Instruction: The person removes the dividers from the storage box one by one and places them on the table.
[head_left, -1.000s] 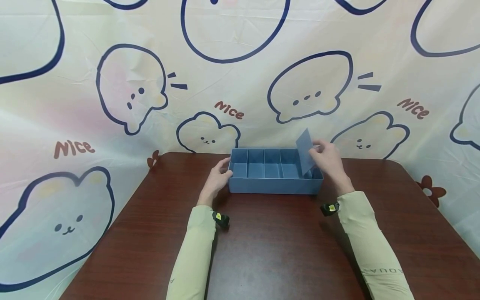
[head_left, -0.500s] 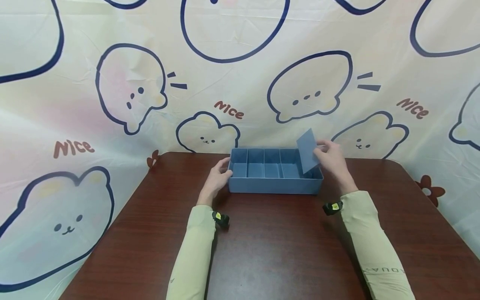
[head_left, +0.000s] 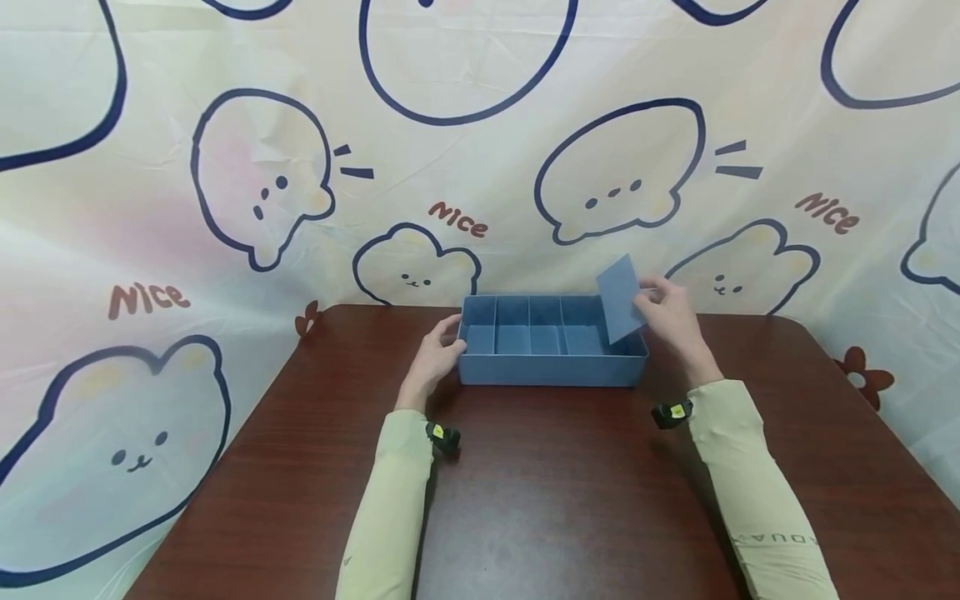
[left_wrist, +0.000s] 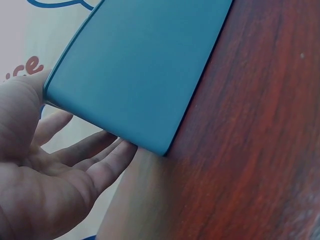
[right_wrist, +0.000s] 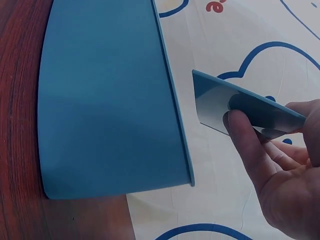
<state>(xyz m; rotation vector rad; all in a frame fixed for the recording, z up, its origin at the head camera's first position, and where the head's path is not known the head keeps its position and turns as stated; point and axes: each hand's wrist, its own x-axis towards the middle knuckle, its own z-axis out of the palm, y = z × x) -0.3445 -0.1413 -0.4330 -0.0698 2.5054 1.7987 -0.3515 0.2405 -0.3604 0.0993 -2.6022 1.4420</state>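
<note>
Fingers and thumb of the right hand (head_left: 669,318) pinch the right edge of a flat blue panel (head_left: 619,298), which is tilted above the right part of the blue box (head_left: 553,371); whether its lower corner touches the inside, I cannot tell. The left hand (head_left: 433,358) grips the box's left end, thumb near the rim and fingertips against the end wall. To handle the panel well, I would keep the pinch firm but light, hold the panel square to the long walls and let the left hand brace the box, since thin plastic could catch if twisted. The box rests on the dark table (head_left: 555,508), and three partitions (head_left: 530,325) divide it into compartments (head_left: 512,340). The three to the left show bare blue floors; the panel partly hides the wider rightmost one.
</note>
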